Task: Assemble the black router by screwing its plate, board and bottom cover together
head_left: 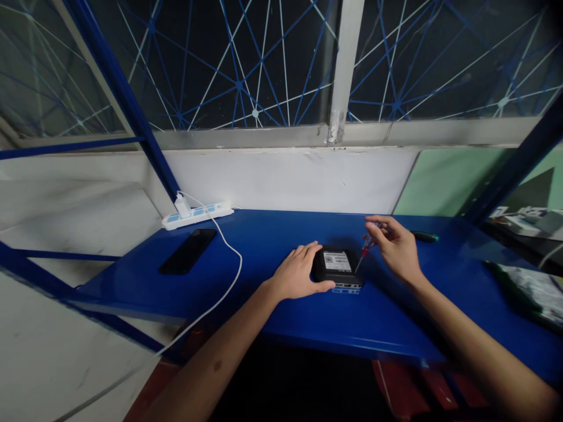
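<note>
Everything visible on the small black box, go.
The black box is squat with rounded corners, plastic-looking, lying flat on the blue table. Its upper face carries a white label with a square code and printed lines. The side toward the camera shows a row of ports or slots, too small to identify. The left hand grips its left side; the screwdriver in the right hand meets its right edge. No open seam can be made out.

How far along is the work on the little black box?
Done: black box lies label up and looks closed; no loose parts visible beside it.
In hand: left hand steadies it, right hand holds the screwdriver, tip at the box's right side.
Left: probably finishing that corner. Can't tell whether a screw is going in or out, or how many remain. Green-tipped tool lies unused.
</note>
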`<state>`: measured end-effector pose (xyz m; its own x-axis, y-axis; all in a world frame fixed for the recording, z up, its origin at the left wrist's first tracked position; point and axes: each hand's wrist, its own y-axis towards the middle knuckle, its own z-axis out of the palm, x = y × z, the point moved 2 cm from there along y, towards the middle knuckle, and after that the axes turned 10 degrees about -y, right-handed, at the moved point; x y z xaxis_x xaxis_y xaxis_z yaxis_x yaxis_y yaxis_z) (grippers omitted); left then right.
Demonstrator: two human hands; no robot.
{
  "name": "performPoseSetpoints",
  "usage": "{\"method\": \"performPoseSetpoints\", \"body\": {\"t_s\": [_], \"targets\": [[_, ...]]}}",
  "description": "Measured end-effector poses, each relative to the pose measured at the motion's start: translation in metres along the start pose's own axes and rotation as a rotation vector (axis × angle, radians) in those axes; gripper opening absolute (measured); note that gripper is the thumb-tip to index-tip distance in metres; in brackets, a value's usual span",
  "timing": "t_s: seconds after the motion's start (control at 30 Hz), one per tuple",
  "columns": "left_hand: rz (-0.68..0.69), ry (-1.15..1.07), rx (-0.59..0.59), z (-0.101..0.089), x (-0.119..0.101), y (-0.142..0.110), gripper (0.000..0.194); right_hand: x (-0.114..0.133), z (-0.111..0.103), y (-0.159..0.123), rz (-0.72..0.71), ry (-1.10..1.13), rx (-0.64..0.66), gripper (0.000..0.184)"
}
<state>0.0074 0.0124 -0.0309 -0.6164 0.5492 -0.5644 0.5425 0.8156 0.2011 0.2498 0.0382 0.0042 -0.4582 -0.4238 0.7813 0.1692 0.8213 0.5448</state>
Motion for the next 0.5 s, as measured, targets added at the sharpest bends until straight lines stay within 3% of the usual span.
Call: {"method": "performPoseSetpoints", "body": {"t_s": [0.1,0.27,0.5], "targets": [[0.001,-0.002,-0.001,-0.0002,-0.0002,-0.0002,0.096,0.0012,0.0004,-0.0013,0.027,0.023,0.007,0.035],[-0.005,-0.001,0.01,-0.0003,0.0002,-0.0004,0.098,-0.0003,0.0015,-0.0027,0.073,0.117,0.05,0.028],[-0.006,0.006,0.003,0.0009,0.0013,0.0004,0.096,-0.002,0.0015,-0.0006,0.02,0.018,0.013,0.029]]}}
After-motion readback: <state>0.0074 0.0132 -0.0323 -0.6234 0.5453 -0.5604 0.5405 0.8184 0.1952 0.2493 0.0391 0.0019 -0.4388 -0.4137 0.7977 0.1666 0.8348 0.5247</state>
